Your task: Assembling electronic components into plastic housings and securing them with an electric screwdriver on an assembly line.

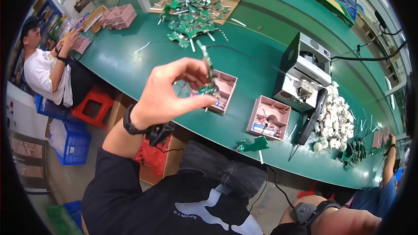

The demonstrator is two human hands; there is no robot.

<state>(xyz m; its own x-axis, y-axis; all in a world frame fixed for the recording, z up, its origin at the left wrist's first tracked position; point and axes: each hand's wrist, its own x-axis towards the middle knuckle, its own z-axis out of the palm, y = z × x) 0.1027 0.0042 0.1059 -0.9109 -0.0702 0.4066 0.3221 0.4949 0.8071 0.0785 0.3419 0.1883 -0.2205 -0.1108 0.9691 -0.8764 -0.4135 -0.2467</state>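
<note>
My left hand [172, 89] is raised over the green table, its thumb and fingers closed on a green circuit board [209, 88] with small parts and a strip sticking up. Behind it, partly hidden, is a pink plastic box [232, 90] with wires inside. A second pink box [285, 131] to its right contains wires, a round dark part and a blue-and-white piece. Between that box and the table's near edge lies a loose green board [254, 145]. My right hand [348, 223] is low at the right rim, away from the table; its fingers are out of sight.
A heap of circuit boards [191, 13] lies on cardboard at the back. To the right stand a grey-white machine [305, 65], a black electric screwdriver [314, 119] and a pile of white round parts [335, 119]. Co-workers sit left [48, 69] and right [374, 198].
</note>
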